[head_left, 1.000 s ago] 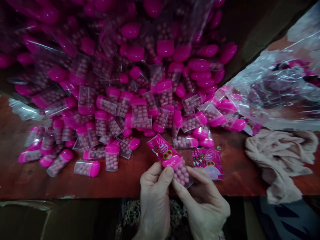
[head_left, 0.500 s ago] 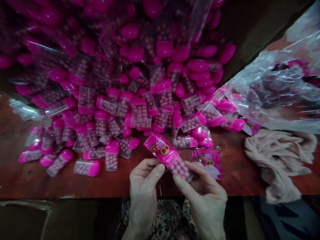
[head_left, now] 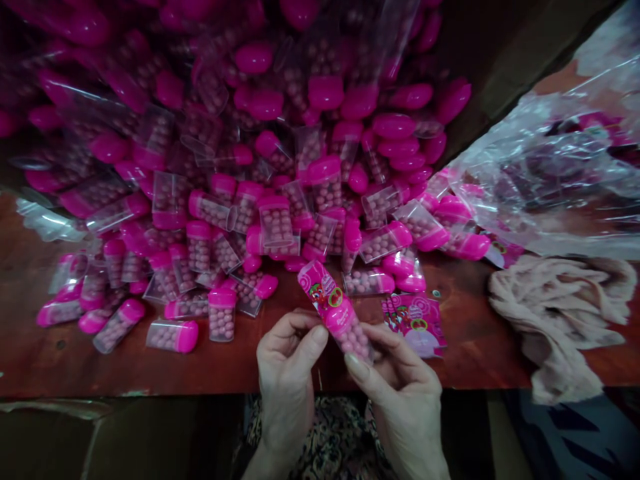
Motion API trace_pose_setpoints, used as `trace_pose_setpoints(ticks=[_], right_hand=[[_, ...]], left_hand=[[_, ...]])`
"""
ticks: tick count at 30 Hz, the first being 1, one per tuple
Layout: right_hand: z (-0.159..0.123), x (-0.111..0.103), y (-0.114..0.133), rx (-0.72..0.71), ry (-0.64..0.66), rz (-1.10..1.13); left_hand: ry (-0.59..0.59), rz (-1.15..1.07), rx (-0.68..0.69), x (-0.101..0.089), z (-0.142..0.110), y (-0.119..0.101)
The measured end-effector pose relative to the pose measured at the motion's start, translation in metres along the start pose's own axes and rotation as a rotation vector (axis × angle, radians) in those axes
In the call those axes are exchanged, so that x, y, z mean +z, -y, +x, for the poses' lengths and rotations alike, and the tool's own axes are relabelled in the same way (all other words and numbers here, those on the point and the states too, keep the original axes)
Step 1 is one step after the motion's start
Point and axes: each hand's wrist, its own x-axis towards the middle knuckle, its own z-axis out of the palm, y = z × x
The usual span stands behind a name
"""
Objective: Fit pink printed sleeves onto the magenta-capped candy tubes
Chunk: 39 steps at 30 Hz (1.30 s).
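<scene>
Both hands hold a clear plastic tube of pink candy balls [head_left: 340, 320] with a magenta cap, its upper part wrapped in a printed pink label. My left hand [head_left: 289, 373] pinches it from the left between thumb and fingers. My right hand [head_left: 400, 400] grips its lower end. A flat printed pink label [head_left: 415, 325] lies on the table just beyond my right hand. Close beyond both hands spreads a heap of unlabelled capped tubes [head_left: 276, 221], several lying loose.
The heap rests on a reddish-brown wooden table [head_left: 100, 363]. To the right lie a crumpled clear plastic bag [head_left: 545, 180] holding more tubes and a beige cloth [head_left: 555, 320]. Patterned clothing [head_left: 320, 440] shows below the table edge, with brown cardboard [head_left: 100, 440] at lower left.
The tube has turned more upright between my hands, and its label now wraps more snugly around it. Both hands have shifted slightly left.
</scene>
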Motion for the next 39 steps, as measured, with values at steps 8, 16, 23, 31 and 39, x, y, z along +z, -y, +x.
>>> trace_pose_setpoints(ticks=[8,16,23,31,39], right_hand=[[-0.001,0.003,-0.003,0.029,-0.009,-0.064],[-0.009,0.002,-0.002,-0.22,0.023,-0.38],[-0.005,-0.003,0.002,-0.139,0.019,-0.387],[-0.003,0.003,0.006,-0.159,0.147,-0.383],[-0.011,0.0,0.006,-0.23,0.168,-0.433]], left_hand=[[0.048,-0.06,-0.177,0.006,0.001,0.001],[0.065,-0.119,-0.292,0.007,-0.001,0.003],[0.104,-0.124,-0.304,0.006,-0.005,0.003],[0.091,-0.037,-0.224,0.005,0.005,-0.003],[0.094,0.02,-0.291,0.001,0.003,0.0]])
